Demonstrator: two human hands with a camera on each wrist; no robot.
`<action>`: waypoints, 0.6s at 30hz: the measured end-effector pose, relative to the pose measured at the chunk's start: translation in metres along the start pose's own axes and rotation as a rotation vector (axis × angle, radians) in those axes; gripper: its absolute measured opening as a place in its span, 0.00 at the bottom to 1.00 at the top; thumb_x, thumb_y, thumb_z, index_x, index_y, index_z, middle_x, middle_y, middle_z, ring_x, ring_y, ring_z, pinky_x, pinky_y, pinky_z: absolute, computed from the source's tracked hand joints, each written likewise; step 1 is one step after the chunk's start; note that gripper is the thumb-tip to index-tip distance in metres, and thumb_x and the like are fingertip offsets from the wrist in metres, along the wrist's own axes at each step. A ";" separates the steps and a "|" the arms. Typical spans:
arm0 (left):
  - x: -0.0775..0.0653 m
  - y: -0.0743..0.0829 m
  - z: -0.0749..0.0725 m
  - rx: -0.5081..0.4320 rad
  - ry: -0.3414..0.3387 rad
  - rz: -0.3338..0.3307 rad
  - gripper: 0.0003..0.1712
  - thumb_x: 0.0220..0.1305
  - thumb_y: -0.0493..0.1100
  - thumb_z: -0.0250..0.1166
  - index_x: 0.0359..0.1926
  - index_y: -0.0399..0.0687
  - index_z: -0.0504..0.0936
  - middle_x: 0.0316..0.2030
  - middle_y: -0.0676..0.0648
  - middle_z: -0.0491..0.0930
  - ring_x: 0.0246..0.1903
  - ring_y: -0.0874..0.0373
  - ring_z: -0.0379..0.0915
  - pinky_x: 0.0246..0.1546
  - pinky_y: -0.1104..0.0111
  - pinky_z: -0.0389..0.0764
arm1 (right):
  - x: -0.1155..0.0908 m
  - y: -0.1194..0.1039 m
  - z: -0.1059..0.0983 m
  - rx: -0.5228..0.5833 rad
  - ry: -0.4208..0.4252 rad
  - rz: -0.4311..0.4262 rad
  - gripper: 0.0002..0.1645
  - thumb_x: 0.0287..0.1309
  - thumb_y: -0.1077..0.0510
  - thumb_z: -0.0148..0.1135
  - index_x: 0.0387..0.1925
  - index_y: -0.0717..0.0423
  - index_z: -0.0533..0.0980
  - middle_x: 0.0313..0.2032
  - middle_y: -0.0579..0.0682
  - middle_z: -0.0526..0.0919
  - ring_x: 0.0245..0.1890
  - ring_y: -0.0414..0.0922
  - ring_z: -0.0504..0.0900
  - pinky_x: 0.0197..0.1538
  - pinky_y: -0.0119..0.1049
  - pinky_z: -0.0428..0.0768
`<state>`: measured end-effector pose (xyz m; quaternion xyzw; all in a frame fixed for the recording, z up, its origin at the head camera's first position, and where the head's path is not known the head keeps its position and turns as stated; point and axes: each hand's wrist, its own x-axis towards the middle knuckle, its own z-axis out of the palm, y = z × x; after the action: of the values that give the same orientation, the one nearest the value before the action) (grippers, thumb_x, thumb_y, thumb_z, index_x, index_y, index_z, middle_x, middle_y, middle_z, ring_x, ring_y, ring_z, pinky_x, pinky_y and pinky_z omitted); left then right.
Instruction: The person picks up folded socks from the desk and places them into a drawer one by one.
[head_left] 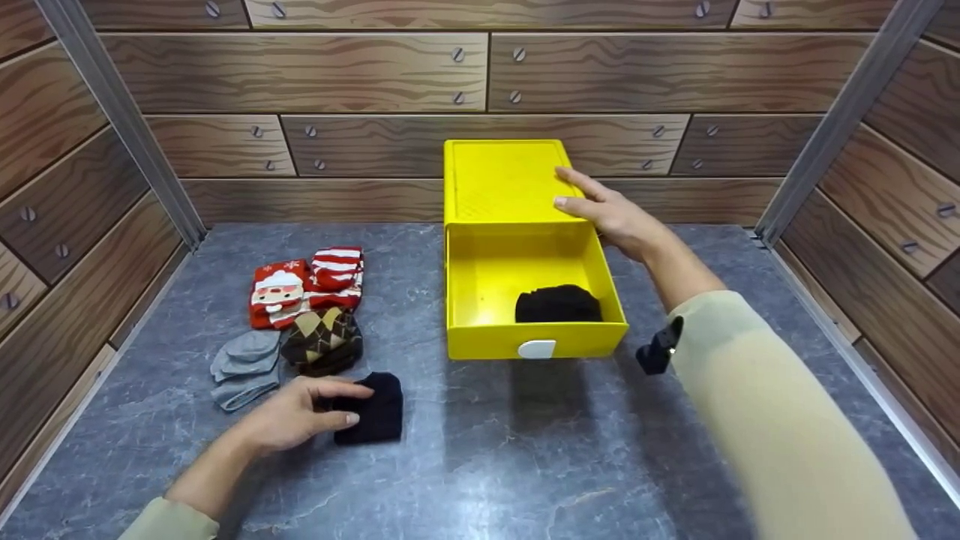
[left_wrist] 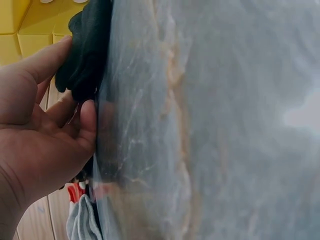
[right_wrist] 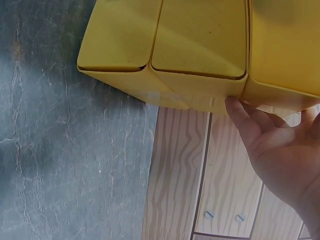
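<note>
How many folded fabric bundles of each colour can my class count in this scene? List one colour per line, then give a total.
Black folded fabric bundles: 2, one on the grey marbled tabletop, one in the open yellow drawer
Grey folded fabric bundle: 1
Brown argyle-patterned folded fabric bundle: 1
Red-and-white Santa-patterned bundle, touching striped part included: 1
Total: 5

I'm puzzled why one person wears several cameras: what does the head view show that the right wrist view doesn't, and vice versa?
Only the head view shows the left hand holding a folded black cloth, the red, patterned and grey bundles nearby, and the black bundle inside the open drawer.

Only the right wrist view shows two yellow panels side by side, next to the section by the right hand.

Both show the right hand, yellow drawer unit, tabletop and wood-patterned wall.
</note>
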<state>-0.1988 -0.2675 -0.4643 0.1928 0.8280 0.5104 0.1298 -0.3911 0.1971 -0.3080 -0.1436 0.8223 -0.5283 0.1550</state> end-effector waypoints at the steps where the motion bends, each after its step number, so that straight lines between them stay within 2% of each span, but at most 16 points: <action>1: 0.000 0.000 0.000 0.004 0.002 -0.004 0.22 0.69 0.41 0.73 0.63 0.44 0.87 0.67 0.36 0.78 0.70 0.38 0.68 0.65 0.73 0.67 | 0.000 0.000 0.000 0.004 -0.003 -0.001 0.51 0.75 0.36 0.61 0.87 0.32 0.45 0.85 0.50 0.41 0.78 0.57 0.62 0.73 0.63 0.68; 6: 0.000 -0.001 0.002 0.010 0.010 -0.009 0.24 0.67 0.40 0.75 0.63 0.44 0.86 0.65 0.39 0.81 0.69 0.38 0.70 0.66 0.69 0.69 | 0.000 0.000 0.001 0.007 -0.009 -0.005 0.51 0.75 0.36 0.61 0.86 0.31 0.45 0.85 0.51 0.42 0.77 0.57 0.64 0.72 0.63 0.69; 18: 0.004 -0.001 0.008 0.057 0.067 -0.011 0.23 0.62 0.38 0.78 0.59 0.46 0.89 0.61 0.40 0.83 0.64 0.42 0.74 0.62 0.69 0.72 | -0.001 0.001 -0.001 -0.003 0.009 0.013 0.51 0.74 0.35 0.61 0.86 0.30 0.46 0.85 0.50 0.42 0.76 0.56 0.64 0.73 0.62 0.68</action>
<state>-0.1991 -0.2603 -0.4691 0.1749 0.8469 0.4922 0.0993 -0.3908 0.1982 -0.3084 -0.1362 0.8248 -0.5266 0.1545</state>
